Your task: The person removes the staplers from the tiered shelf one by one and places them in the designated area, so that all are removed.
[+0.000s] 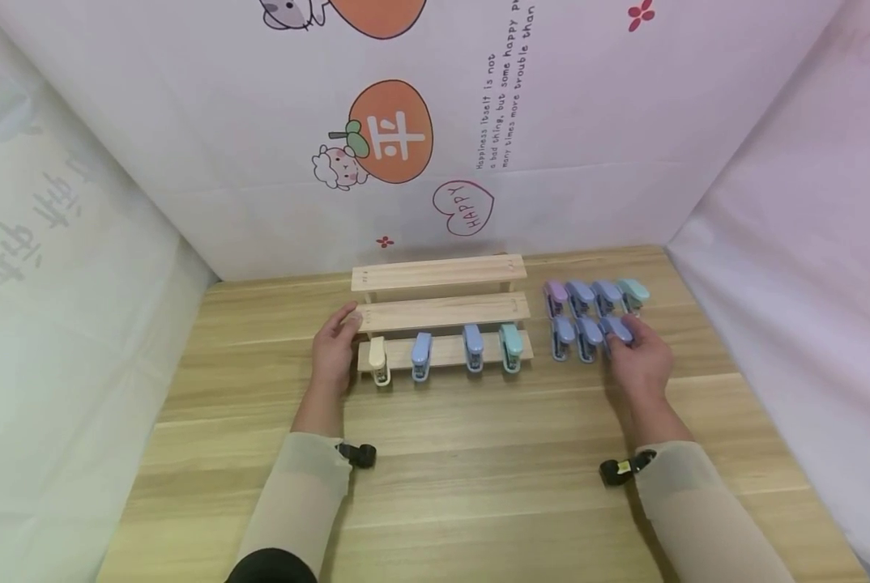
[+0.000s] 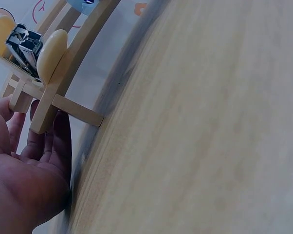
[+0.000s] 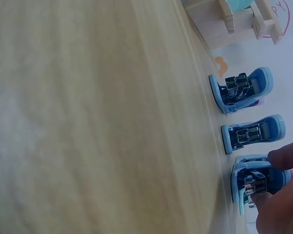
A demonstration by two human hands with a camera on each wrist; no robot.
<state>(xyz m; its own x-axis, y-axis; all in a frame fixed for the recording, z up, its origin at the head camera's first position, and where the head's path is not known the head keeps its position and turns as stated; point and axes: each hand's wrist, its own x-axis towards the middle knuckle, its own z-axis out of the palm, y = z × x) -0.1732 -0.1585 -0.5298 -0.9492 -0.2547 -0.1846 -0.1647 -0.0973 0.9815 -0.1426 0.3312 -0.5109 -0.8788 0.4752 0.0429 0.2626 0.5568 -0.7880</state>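
A three-tier wooden rack (image 1: 442, 311) stands at the back of the table. My left hand (image 1: 331, 356) grips its left end at the middle tier; in the left wrist view the fingers (image 2: 61, 146) reach behind the slats. Along the lowest tier sit a cream stapler (image 1: 378, 356), two blue staplers, one of them left of centre (image 1: 421, 353), and a teal stapler (image 1: 511, 344). To the right of the rack, my right hand (image 1: 642, 362) pinches a blue stapler (image 3: 238, 181) at the right end of the front row. Its fingertips partly cover that stapler.
Beside the held stapler are two more blue staplers (image 1: 587, 336). Behind them is a row with a purple stapler (image 1: 555, 295), two blue ones and a green one (image 1: 633, 293). A white printed cloth (image 1: 588, 121) rises behind the wooden table (image 1: 464, 486).
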